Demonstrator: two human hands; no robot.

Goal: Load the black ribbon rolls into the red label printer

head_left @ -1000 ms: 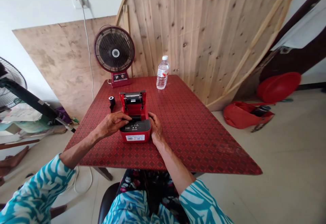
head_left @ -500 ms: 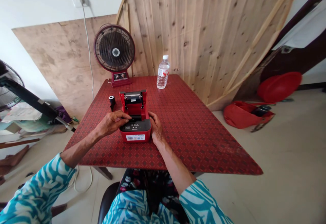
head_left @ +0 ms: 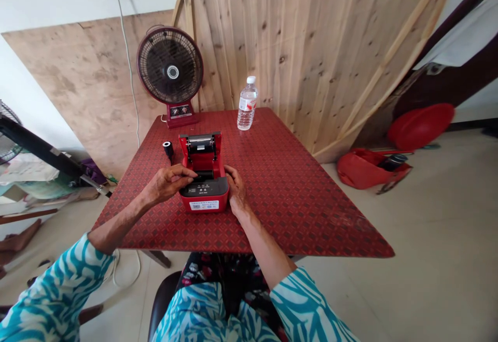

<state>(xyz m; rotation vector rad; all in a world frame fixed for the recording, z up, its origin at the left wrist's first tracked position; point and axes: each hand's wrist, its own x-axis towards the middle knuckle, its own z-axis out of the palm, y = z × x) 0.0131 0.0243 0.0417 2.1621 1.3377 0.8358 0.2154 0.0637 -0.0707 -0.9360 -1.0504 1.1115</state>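
Note:
A small red printer point(head_left: 203, 196) with a black top panel stands on the red patterned table point(head_left: 280, 196), its lid point(head_left: 200, 147) tilted up at the back. My left hand point(head_left: 165, 183) curls over the printer's left side, fingertips at the open paper bay. My right hand point(head_left: 234, 190) presses against the printer's right side, fingers bent along it. A small black roll point(head_left: 168, 149) stands on the table just left of the open lid.
A dark red table fan point(head_left: 171, 72) stands at the table's far left, a water bottle point(head_left: 247, 104) at the far edge. Wooden panels lean on the wall behind. A red bag point(head_left: 363, 168) and a red basin point(head_left: 420, 124) lie on the floor right.
Both hands stay on the printer much as before. The view has shifted slightly, so everything sits a little lower left and higher in the picture.

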